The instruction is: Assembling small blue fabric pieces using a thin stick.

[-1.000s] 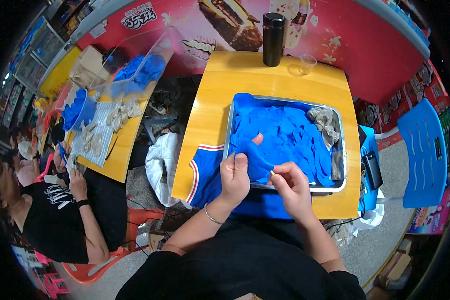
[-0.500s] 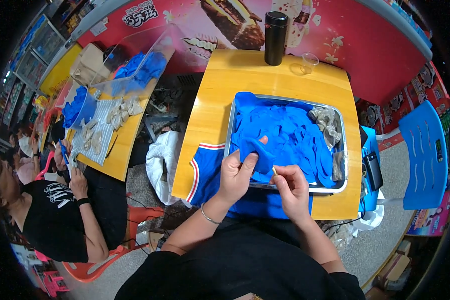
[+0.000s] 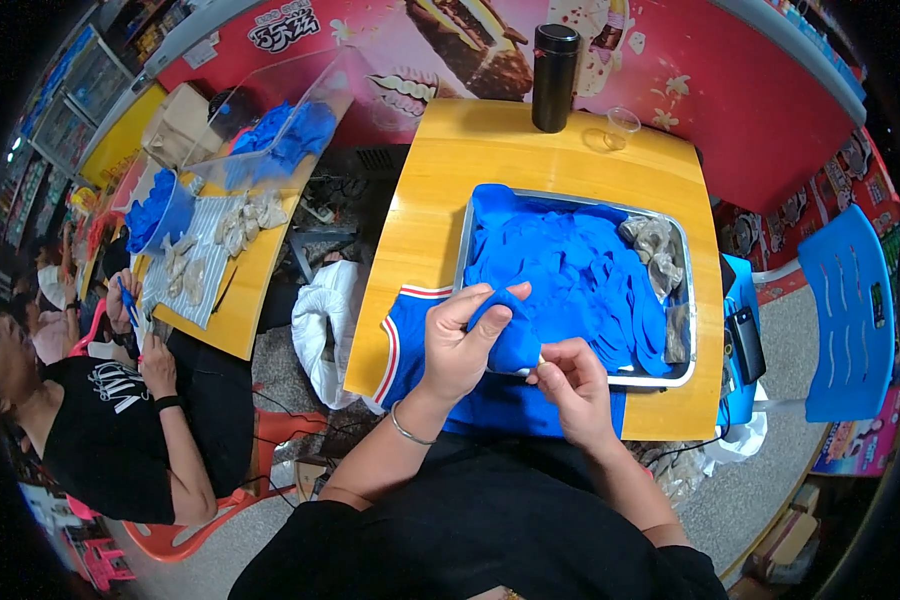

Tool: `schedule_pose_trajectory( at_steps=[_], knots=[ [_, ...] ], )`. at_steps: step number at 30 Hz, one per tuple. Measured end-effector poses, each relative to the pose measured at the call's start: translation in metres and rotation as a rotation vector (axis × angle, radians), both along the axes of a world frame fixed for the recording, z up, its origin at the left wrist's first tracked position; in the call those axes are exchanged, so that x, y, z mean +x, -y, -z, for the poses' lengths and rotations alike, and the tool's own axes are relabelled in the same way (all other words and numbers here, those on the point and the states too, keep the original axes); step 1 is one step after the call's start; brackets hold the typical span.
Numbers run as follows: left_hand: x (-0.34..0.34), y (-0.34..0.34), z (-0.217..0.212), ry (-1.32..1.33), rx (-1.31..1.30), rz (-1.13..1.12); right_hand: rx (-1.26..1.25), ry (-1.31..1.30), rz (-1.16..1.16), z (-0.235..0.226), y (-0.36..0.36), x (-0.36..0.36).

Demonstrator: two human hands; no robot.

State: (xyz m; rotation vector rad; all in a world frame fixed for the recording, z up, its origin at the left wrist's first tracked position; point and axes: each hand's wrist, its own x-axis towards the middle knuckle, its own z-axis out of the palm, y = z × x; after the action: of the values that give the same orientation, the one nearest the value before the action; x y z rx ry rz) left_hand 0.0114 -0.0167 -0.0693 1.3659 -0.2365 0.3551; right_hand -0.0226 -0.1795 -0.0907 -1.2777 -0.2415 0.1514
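A piece of thin blue cloth-like material (image 3: 516,338) is gripped between the thumb and fingers of my left hand (image 3: 460,345). At the lower right edge of that piece, my right hand (image 3: 576,392) has thumb and forefinger pinched on a small, thin pale thing; its kind is too small to tell. Both hands are above the near edge of a metal tray (image 3: 692,300). Many similar blue pieces (image 3: 570,270) lie heaped inside it. Greyish-beige bundles (image 3: 654,250) line the tray's right side.
A wooden table (image 3: 450,150) carries a black flask (image 3: 554,80), a clear cup (image 3: 622,126) and a blue garment (image 3: 415,335) under the tray's left side. On the right is a blue chair (image 3: 845,310). A co-worker (image 3: 120,430) sits left beside another table (image 3: 240,325).
My left hand has shifted slightly left and down, turning the blue piece, which now looks more bunched. My right hand has moved slightly left and down, still pinching at its edge.
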Motion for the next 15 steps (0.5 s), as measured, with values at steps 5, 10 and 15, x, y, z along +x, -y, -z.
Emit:
schedule_pose_trajectory(
  at_steps=[5, 10, 15],
  knots=[
    [0.0, -0.005, -0.009, -0.005, -0.059, 0.121, -0.017, 0.08, 0.074, 0.007, -0.008, 0.001],
    [0.003, -0.018, -0.016, -0.045, 0.145, 0.143, -0.504, 0.622, 0.358, -0.006, 0.0, 0.017],
    [0.022, -0.023, -0.014, -0.175, 0.19, 0.285, -0.817, 0.799, 0.328, -0.011, 0.007, 0.02]
  ],
)
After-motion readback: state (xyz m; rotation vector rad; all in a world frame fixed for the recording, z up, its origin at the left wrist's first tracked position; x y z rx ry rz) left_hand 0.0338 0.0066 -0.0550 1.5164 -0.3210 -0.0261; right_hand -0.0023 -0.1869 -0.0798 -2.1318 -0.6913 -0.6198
